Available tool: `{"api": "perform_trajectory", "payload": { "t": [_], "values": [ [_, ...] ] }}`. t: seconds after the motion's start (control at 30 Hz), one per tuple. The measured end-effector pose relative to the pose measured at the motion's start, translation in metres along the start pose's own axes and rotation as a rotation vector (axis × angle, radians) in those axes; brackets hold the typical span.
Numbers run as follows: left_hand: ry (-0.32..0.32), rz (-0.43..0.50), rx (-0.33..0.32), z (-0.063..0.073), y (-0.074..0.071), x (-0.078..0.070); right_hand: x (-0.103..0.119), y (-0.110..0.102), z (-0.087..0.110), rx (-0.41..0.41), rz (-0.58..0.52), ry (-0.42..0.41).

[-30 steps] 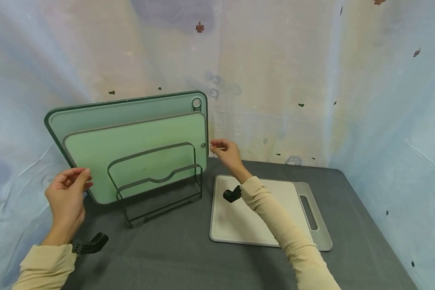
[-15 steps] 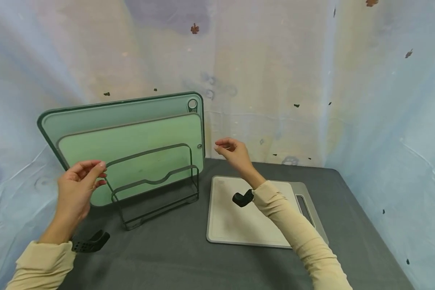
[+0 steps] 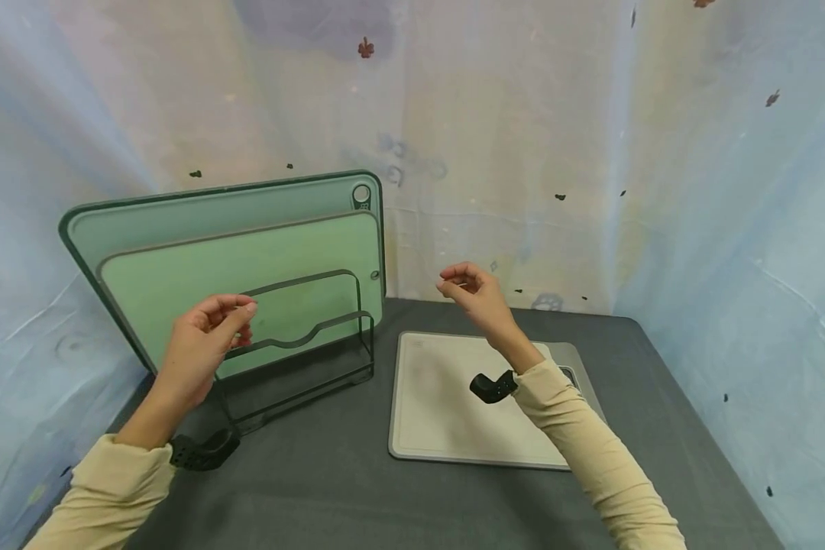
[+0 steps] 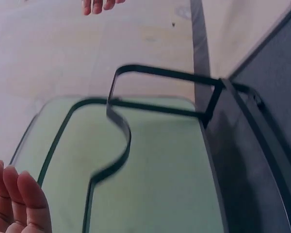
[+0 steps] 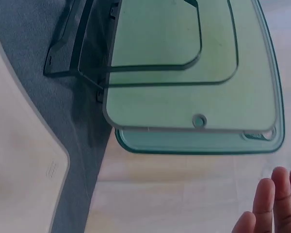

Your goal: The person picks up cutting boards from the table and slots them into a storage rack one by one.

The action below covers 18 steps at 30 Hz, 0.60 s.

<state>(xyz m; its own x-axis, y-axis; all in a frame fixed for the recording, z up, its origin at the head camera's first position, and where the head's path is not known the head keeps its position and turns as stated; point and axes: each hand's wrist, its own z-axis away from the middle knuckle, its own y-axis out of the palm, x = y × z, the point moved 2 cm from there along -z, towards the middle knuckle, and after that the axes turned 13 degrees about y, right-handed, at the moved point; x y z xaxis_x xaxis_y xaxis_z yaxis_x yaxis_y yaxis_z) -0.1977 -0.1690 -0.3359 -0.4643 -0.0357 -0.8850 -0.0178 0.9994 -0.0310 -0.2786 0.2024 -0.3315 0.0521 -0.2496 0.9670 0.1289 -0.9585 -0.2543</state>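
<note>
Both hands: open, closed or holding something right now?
Left hand: open, holding nothing, in front of the light-green rectangular cutting board.
Right hand: open, holding nothing.

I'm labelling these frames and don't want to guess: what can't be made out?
Head: upper left corner of the rack, behind the left hand.
Head: some of the handle of the white board, behind the right sleeve.
Right wrist: palm of the right hand, past the bottom edge.

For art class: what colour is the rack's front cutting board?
Front cutting board: light green, best in head view.
</note>
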Motion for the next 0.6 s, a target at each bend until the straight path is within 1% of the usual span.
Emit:
{"api": "perform_trajectory", "payload": {
  "t": [0.17,0.27,0.4,0.6],
  "values": [
    [-0.028,-0.028,0.099,-0.006,0.020,0.001,0.000,-0.018,0.010,-0.011,0.021,0.007],
    [-0.046,-0.061,0.141,-0.008,0.031,0.002,0.000,-0.028,0.017,-0.017,0.020,0.013],
    [-0.066,-0.086,0.176,-0.010,0.045,0.005,-0.002,-0.041,0.025,-0.028,0.008,0.018],
    [-0.085,-0.070,0.210,-0.010,0.061,0.009,-0.007,-0.057,0.039,-0.048,0.009,0.022]
  ]
}}
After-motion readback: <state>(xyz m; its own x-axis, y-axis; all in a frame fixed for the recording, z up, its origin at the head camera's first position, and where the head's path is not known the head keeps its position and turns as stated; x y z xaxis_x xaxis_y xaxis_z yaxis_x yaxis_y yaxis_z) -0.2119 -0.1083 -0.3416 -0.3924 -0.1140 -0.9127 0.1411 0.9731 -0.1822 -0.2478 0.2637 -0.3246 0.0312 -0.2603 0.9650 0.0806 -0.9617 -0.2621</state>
